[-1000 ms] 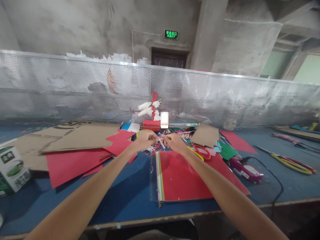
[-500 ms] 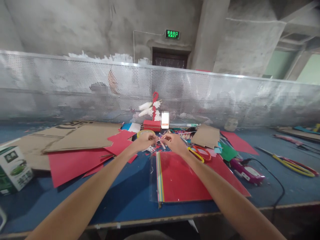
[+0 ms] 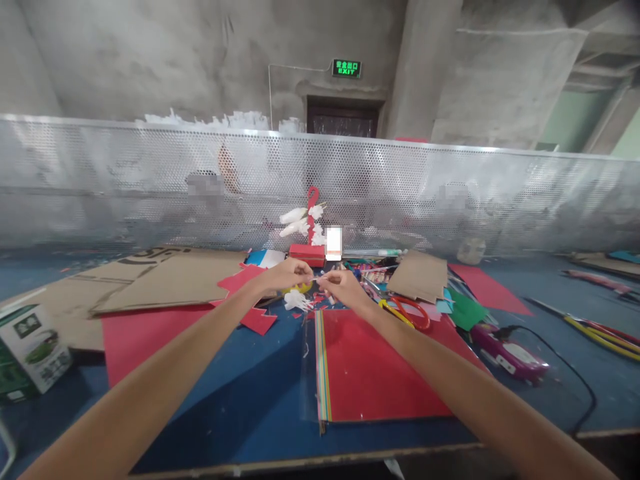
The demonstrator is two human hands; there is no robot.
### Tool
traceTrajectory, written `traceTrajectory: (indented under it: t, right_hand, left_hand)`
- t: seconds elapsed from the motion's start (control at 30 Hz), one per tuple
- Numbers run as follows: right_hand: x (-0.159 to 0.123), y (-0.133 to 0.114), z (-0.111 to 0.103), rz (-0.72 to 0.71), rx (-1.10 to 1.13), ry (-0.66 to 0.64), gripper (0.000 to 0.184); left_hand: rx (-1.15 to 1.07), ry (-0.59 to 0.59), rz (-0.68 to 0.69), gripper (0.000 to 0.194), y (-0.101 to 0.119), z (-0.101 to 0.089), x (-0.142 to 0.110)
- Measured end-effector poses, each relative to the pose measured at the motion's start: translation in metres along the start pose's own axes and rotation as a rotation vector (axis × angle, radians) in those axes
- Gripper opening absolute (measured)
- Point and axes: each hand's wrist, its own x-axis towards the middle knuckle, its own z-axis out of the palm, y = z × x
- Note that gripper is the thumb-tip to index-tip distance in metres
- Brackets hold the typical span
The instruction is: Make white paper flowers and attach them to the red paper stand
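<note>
Since the earlier frame, the left hand (image 3: 286, 275) has moved forward over the yellow tape roll (image 3: 305, 287). On the desk (image 3: 240, 413), a clear plastic sleeve (image 3: 310, 383) holding red paper (image 3: 385, 373) lies nearer than the grip; a green-and-white carton (image 3: 47, 350), contents hidden, stands well left. Left and right hand (image 3: 345, 287) pinch a tiny whitish strip (image 3: 315, 279) between them, long axis roughly crosswise.

green exit sign (image 3: 347, 68) lit | carton (image 3: 47, 353), far left | purple device (image 3: 511, 353), black cord (image 3: 593, 397)
</note>
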Motion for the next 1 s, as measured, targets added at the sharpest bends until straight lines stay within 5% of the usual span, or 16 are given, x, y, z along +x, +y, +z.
traceTrajectory:
  t: [0.2,0.33,0.47,1.0]
  right_hand:
    - [0.009,0.021,0.013,-0.014,0.093,0.078,0.023]
    - [0.007,0.025,0.022,-0.015,0.074,0.059,0.033]
    - [0.005,0.021,0.023,-0.057,0.02,0.06,0.014]
    - [-0.01,0.015,0.017,0.051,-0.163,-0.002,0.035]
  left_hand:
    - [0.0,-0.003,-0.037,0.02,-0.024,-0.005,0.012]
    - [0.02,-0.062,-0.029,0.02,-0.03,-0.005,0.016]
    - [0.037,-0.054,-0.054,0.02,-0.029,-0.003,0.013]
    - [0.123,-0.057,-0.184,0.019,-0.011,-0.003,-0.011]
